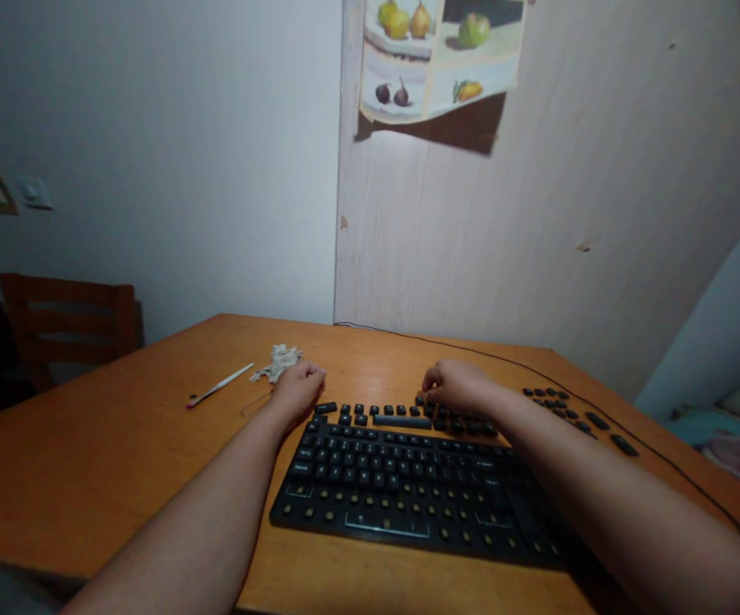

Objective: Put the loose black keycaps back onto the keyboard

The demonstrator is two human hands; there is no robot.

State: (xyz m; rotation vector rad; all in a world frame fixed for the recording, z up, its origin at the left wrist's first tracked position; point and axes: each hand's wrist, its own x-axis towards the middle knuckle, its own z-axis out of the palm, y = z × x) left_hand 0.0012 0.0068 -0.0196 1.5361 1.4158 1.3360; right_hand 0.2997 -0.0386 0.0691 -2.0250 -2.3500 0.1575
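Observation:
A black keyboard (pixel 402 478) lies on the table; its upper rows carry keycaps, while bare switch stems show along the lower rows. Behind it are loose black keycaps (pixel 359 410) and a long spacebar keycap (pixel 402 421). My right hand (pixel 456 384) is over the loose keycaps, its fingertips pinched at a small keycap (pixel 419 400). Near the keyboard's far left corner, my left hand (pixel 296 390) rests with curled fingers; whatever they may hold is hidden. A crumpled grey cloth (pixel 278 362) lies just beyond that hand.
On the left lies a white, thin-handled tool (pixel 222 384) with a dark reddish end. More keycaps (pixel 559 406) are spread at the right. A black cable (pixel 472 348) runs along the table's back and right side. A wooden chair (pixel 72 320) stands at the left.

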